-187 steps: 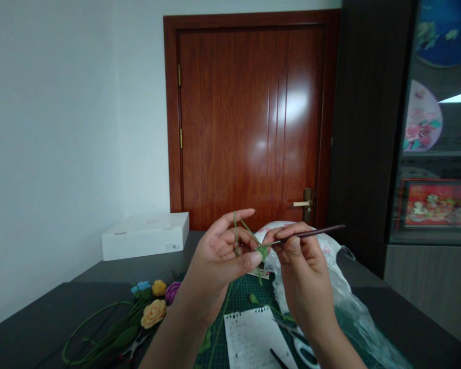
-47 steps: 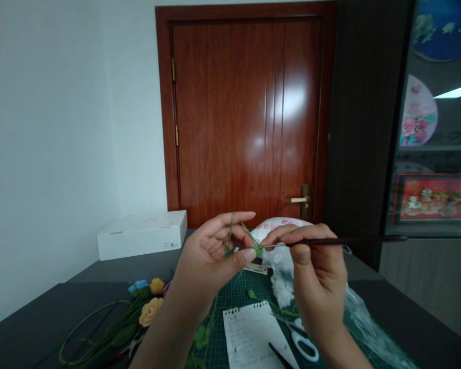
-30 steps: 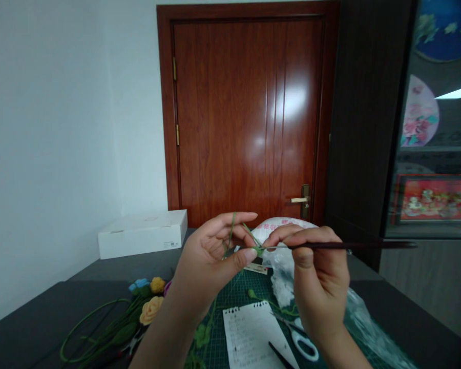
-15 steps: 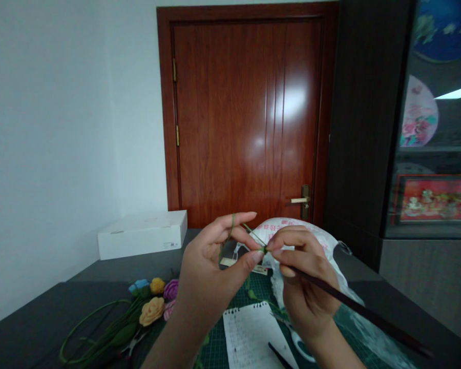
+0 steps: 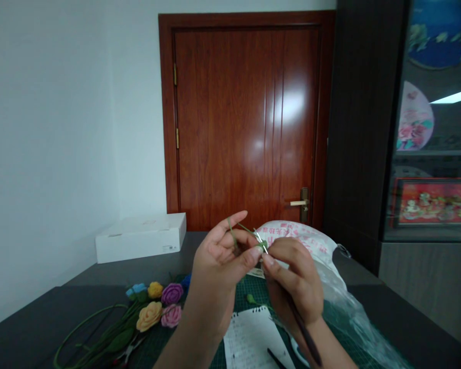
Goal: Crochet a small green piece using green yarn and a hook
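Observation:
My left hand (image 5: 223, 256) pinches a small green crochet piece (image 5: 263, 245) between thumb and fingers. Green yarn (image 5: 232, 233) loops round its raised index finger and runs down to the piece. In my right hand (image 5: 295, 277) is a crochet hook (image 5: 302, 330) with a dark handle. Its silvery tip passes through or against the green piece and points up to the left. Both hands meet above the cutting mat, fingertips almost touching. The exact stitch is too small to make out.
Crocheted flowers (image 5: 149, 315) with green stems lie at left, pliers (image 5: 129, 351) beside them. A written notepad (image 5: 253, 335) with a black pen (image 5: 275, 359) rests on the green mat (image 5: 218, 356). White scissors (image 5: 297, 351) are partly hidden. Behind stand a plastic bag (image 5: 292, 230) and white box (image 5: 142, 238).
My right hand has turned, swinging the hook's handle from pointing right to pointing down. The hook's silvery tip now shows above the green piece. My left hand has shifted slightly.

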A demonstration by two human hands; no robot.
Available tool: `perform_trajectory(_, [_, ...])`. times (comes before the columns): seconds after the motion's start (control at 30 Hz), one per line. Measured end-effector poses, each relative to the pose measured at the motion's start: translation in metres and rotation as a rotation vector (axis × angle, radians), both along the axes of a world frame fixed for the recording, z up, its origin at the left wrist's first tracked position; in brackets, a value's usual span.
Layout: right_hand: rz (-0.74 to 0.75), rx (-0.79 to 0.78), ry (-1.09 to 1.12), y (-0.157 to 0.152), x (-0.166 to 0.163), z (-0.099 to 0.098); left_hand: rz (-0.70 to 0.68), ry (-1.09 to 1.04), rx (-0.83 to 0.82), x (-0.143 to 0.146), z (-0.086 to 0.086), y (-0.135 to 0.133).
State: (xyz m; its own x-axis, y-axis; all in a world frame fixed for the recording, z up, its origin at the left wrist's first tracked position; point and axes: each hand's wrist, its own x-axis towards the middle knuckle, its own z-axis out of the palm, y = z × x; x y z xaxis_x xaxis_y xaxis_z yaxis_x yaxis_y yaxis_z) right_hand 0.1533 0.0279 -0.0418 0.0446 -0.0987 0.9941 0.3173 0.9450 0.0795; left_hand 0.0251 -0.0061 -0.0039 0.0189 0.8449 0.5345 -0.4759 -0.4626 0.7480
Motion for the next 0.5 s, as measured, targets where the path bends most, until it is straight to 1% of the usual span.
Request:
perform_trajectory(0.03, [-0.096, 0.037, -0.041, 0.000, 0.003, 0.000, 0.074, 0.055, 0.051, 0.001, -0.001, 0.000])
perform_trajectory(0.07, [-0.160, 0.046, -0.059, -0.001, 0.005, -0.001, 0.154, 0.115, 0.107, 0.001, -0.001, 0.000])
perform_trajectory(0.13, [-0.196, 0.015, -0.039, -0.004, 0.007, 0.000, 0.292, 0.226, 0.210, -0.001, 0.000, 0.001])
perform_trajectory(0.17, [-0.189, -0.014, -0.012, -0.006, 0.007, 0.000, 0.324, 0.274, 0.241, -0.003, 0.001, 0.002])
perform_trajectory(0.2, [-0.178, -0.052, 0.028, -0.008, 0.006, 0.001, 0.323, 0.309, 0.259, -0.006, 0.002, 0.003])
perform_trajectory(0.27, [-0.119, -0.170, 0.113, -0.013, 0.005, 0.004, 0.233, 0.328, 0.252, -0.013, 0.005, 0.005])
perform_trajectory(0.3, [-0.047, -0.258, 0.164, -0.016, 0.005, 0.007, 0.156, 0.315, 0.231, -0.017, 0.006, 0.006])
perform_trajectory(0.33, [0.065, -0.358, 0.212, -0.018, 0.005, 0.009, 0.068, 0.292, 0.207, -0.019, 0.006, 0.007])
perform_trajectory(0.43, [0.540, -0.651, 0.282, -0.020, 0.002, 0.017, -0.167, 0.207, 0.150, -0.024, 0.006, 0.010])
perform_trajectory(0.47, [0.681, -0.727, 0.289, -0.019, 0.000, 0.019, -0.222, 0.182, 0.139, -0.025, 0.006, 0.011])
perform_trajectory(0.5, [0.790, -0.792, 0.288, -0.018, -0.002, 0.020, -0.263, 0.161, 0.130, -0.025, 0.006, 0.011])
